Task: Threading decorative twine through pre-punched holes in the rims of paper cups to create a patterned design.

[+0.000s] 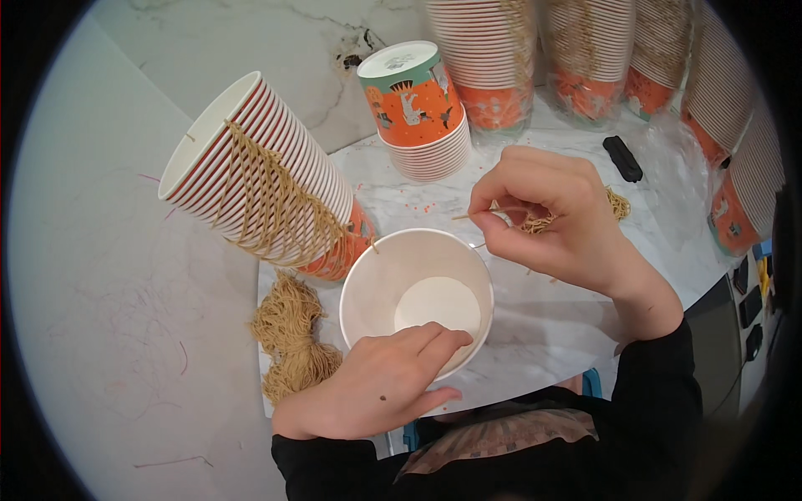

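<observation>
A white paper bucket (372,288) stands on the table in front of me, its mouth facing up. My left hand (376,380) grips the near rim, fingers over the inside and thumb on the outside. Through the bucket's left rim pokes a short end of tan cord (375,245). To the right of the far rim, my right hand (555,217) pinches a tan cord (461,218) between thumb and forefinger, its tip pointing left. More of that cord is bunched in the palm. A thin strand links this hand to the bucket's right rim.
On the left leans a tall stack of buckets (326,163) draped with cord loops. Below it lies a tied hank of tan cord (288,330). An upturned orange bucket (434,104) tops white ones behind. Plastic-wrapped stacks (484,50) line the back; a black object (622,159) lies right.
</observation>
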A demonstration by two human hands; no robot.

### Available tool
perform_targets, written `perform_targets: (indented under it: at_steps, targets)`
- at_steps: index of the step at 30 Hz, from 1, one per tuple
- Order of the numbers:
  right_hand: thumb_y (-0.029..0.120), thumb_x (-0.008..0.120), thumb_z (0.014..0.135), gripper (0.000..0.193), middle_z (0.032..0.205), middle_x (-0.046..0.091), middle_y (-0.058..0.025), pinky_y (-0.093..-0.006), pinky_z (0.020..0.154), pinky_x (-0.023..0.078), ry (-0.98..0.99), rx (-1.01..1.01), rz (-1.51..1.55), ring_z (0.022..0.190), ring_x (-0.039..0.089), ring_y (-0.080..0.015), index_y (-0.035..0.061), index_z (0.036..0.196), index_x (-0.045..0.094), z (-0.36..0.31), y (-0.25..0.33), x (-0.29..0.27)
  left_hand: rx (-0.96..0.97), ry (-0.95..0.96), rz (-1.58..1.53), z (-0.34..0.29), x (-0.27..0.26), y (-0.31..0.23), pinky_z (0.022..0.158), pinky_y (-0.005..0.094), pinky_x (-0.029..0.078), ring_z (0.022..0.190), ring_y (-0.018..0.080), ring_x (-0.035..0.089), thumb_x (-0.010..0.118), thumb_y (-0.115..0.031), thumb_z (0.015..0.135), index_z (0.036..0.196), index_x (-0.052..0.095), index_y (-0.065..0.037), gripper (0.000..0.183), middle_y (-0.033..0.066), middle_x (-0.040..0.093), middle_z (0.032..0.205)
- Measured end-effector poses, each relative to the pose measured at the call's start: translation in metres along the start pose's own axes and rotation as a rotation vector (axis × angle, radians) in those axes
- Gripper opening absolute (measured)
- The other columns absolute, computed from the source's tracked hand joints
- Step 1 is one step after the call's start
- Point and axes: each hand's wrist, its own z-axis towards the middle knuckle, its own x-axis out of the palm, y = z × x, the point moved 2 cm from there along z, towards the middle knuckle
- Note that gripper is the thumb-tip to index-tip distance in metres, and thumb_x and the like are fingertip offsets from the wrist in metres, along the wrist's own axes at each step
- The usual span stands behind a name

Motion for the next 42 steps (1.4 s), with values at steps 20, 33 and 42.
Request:
perform_targets:
  at_steps: [20,33,42]
  targets:
    - [0.008,0.073,0.079,0.017,0.079,0.063,-0.0048,-0.0370,0.054,0.051,0.061,-0.193,-0.013,0.069,0.067,-0.0250,0.0080,0.091,0.061,-0.014,0.005,0.033,-0.058,-0.509,-0.909,0.021,-0.005,0.046,0.090,0.0266,0.059,0.119,0.0147,0.062,0.060,0.009,0.093,0.138,0.051,0.007,0.046,0.0110,0.063,0.127]
    - [0.002,0.078,0.072,0.025,0.087,0.068,-0.0053,-0.0333,0.055,0.054,0.086,-0.276,-0.223,0.068,0.067,-0.0238,0.0069,0.092,0.065,-0.023,0.022,0.029,-0.076,-0.473,-1.134,0.021,0.000,0.038,0.100,0.0313,0.057,0.123,0.0186,0.062,0.064,0.012,0.091,0.145,0.046,0.009,0.057,0.0146,0.062,0.136]
    - [0.013,0.074,0.075,0.023,0.078,0.054,-0.0044,-0.0356,0.051,0.050,0.046,-0.316,-0.239,0.066,0.064,-0.0208,0.0079,0.085,0.054,-0.024,0.022,0.030,-0.067,-0.446,-1.154,0.022,0.003,0.033,0.103,0.0333,0.055,0.135,0.0226,0.055,0.067,0.012,0.090,0.151,0.040,0.008,0.067,0.0178,0.055,0.146]
